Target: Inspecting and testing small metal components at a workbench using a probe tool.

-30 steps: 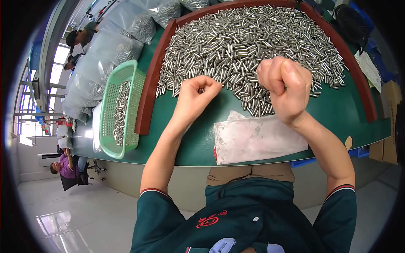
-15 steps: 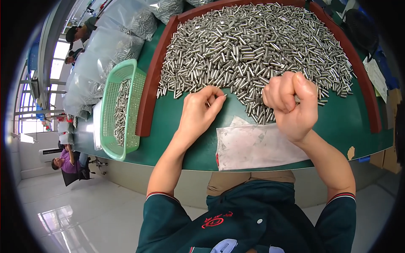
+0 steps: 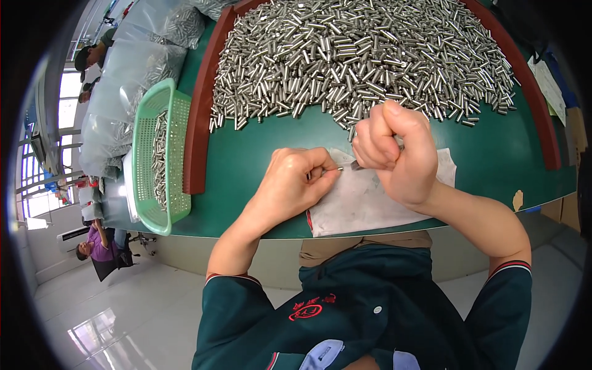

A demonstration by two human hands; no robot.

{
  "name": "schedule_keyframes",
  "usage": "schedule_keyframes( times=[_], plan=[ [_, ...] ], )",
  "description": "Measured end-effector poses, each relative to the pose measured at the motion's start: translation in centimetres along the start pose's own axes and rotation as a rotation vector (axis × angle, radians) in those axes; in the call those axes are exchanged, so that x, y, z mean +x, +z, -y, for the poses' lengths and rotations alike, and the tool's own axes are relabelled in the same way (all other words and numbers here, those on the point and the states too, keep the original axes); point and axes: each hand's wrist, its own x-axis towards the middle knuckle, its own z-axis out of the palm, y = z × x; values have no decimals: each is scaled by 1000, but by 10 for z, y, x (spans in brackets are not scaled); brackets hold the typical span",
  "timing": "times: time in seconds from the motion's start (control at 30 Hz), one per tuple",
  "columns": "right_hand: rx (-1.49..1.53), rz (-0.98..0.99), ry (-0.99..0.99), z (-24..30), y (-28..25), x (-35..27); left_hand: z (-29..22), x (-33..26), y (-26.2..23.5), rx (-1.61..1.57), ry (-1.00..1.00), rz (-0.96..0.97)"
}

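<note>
Pinching 1 small metal pin (image 3: 340, 168) between thumb and finger, here's the left hand (image 3: 296, 180) over the pale, smudged sheet (image 3: 354, 209) on the green bench (image 3: 478, 160)! Just beside it, the right hand (image 3: 398, 154) is clenched around a dark object (image 3: 355, 165), only its end poking out toward the pin, the rest hidden. Beyond both hands spreads the big pile of metal pins (image 3: 357, 61), flanked by 2 red-brown rails (image 3: 200, 123). And off left, outside the rail, the green basket (image 3: 179, 148) holds more pins!
</note>
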Motion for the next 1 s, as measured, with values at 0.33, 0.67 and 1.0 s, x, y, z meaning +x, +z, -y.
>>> schedule_keyframes(
  times=[0.33, 0.67, 1.0],
  plan=[
    [56, 19, 49, -11, -1, 0, 0, -2, 2, 5, 29, -18],
    [17, -7, 20, -14, 4, -1, -2, -1, 0, 39, 71, -11],
    [6, 12, 25, -14, 9, 0, -2, -3, 0, -13, 76, -56]
  ],
)
